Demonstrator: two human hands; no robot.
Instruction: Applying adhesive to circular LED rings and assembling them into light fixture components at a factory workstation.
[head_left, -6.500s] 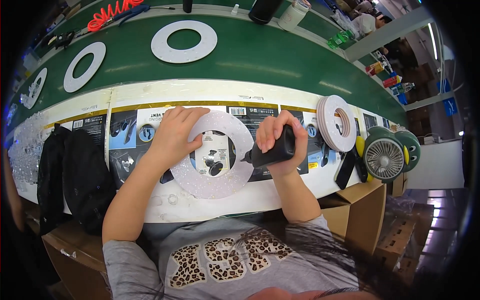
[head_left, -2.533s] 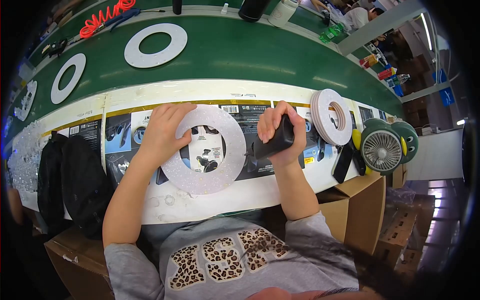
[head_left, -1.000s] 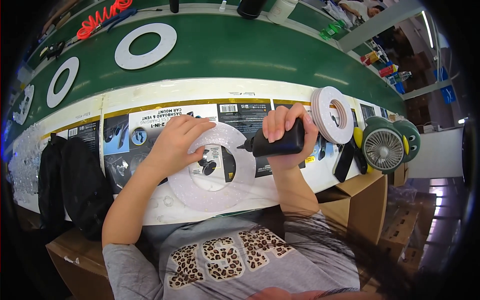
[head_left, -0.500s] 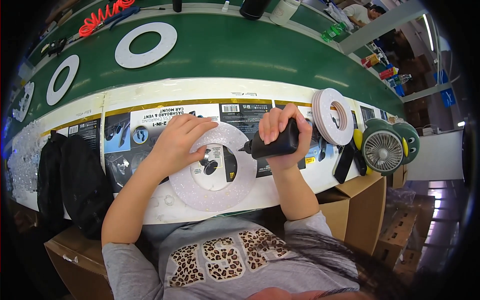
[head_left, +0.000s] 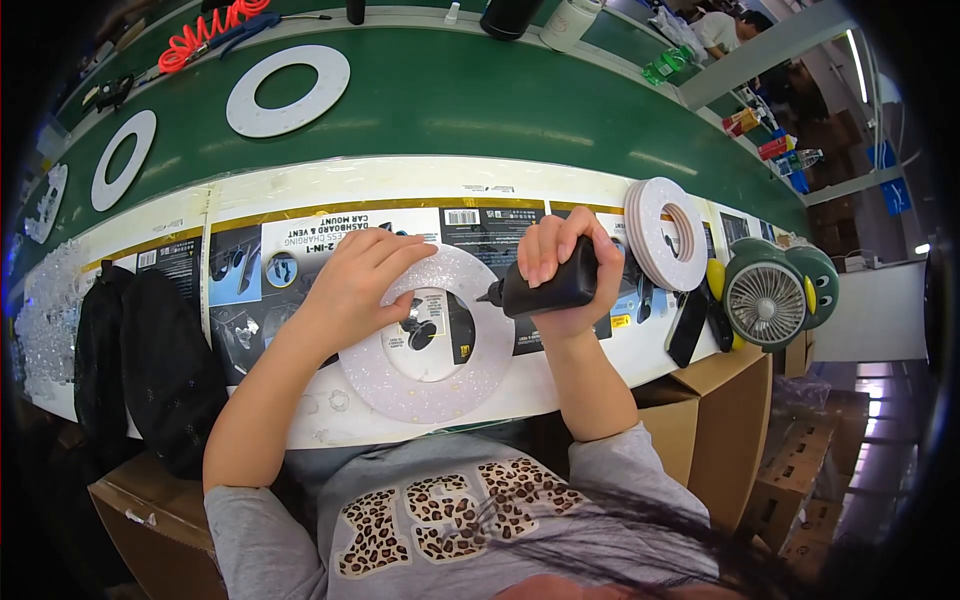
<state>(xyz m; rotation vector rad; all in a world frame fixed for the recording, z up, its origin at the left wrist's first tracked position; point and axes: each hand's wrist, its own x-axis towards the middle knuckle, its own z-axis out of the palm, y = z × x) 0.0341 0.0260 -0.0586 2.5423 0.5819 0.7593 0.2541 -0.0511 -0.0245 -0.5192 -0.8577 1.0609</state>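
A flat white ring with glittery specks lies in front of me on the print-covered work surface. My left hand grips its upper left part, with the thumb at the inner hole and the fingers over the band. In my right hand is a black squeeze bottle, tilted so that its narrow nozzle points left. The nozzle tip is by the ring's right side; whether it touches cannot be made out. Fingers wrap round the bottle's body.
A stack of white rings stands right of the bottle, near a green fan and a black phone-like slab. Black cloth sleeves lie at left. Beyond, two rings rest on the green belt. Cardboard boxes stand below right.
The white rings on the green belt have shifted slightly left. Both hands, the bottle and the glittery ring hold nearly the same position.
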